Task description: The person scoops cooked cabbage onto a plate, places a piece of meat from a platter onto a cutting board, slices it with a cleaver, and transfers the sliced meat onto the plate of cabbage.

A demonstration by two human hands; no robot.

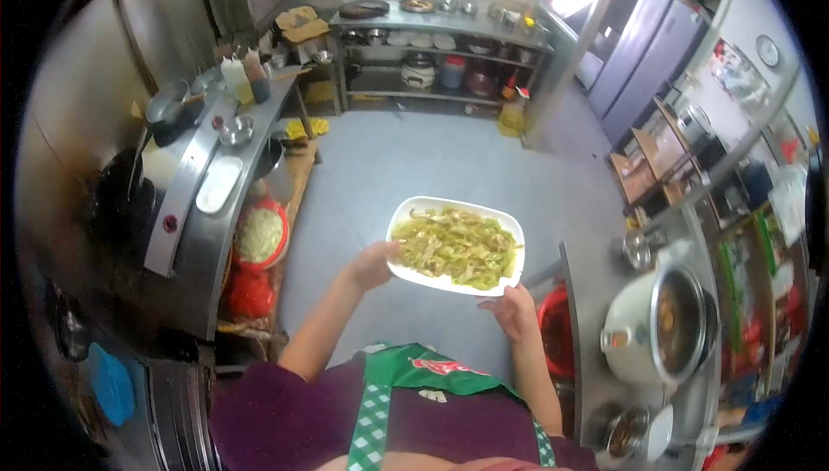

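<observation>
A white rectangular plate (406, 212) heaped with a green stir-fried vegetable dish (455, 248) is held out in front of me over the grey floor. My left hand (373, 265) grips its near left edge. My right hand (511, 309) holds it from under the near right corner. Both arms reach forward from a purple top and a green apron.
On the left runs a steel cooking counter (186, 212) with a wok, bowls, sauce bottles (245, 76) and an empty white plate (218, 183). A red tub of shredded vegetables (259, 236) stands below it. To the right is a white rice cooker (661, 326). Steel shelves (440, 35) stand at the back.
</observation>
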